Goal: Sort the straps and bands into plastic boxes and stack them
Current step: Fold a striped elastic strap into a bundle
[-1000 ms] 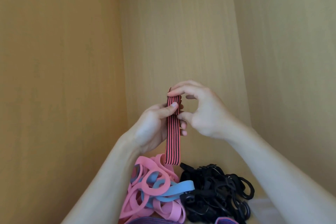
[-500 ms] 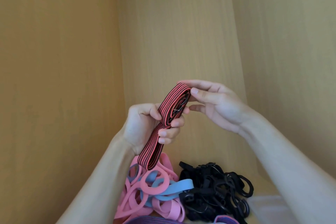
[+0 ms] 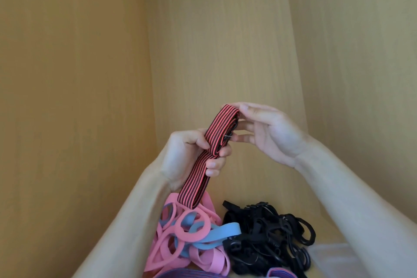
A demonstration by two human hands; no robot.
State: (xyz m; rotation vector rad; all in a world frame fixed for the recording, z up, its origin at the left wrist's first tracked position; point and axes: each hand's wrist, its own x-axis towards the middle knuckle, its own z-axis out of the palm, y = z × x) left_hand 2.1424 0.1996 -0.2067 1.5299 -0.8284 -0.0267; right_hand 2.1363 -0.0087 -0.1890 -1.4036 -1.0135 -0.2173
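Observation:
A red-and-black striped elastic strap (image 3: pixel 215 140) is held up in front of the wooden back wall, folded over at its top. My left hand (image 3: pixel 191 156) grips its middle with curled fingers. My right hand (image 3: pixel 268 133) pinches the folded top end between thumb and fingers. The strap's lower end hangs down over a pile of pink and blue rubber bands (image 3: pixel 187 239). Beside that pile lies a heap of black straps with plastic hooks (image 3: pixel 268 239).
Wooden panels close the space on the left (image 3: pixel 67 97), back (image 3: pixel 221 40) and right (image 3: pixel 361 52). A purple band (image 3: pixel 180 274) shows at the bottom edge. A clear plastic box rim (image 3: pixel 334 253) sits at the lower right.
The strap went from hanging straight to being tilted and folded over at the top. My right hand shifted to the right and my left hand closed round the strap's middle.

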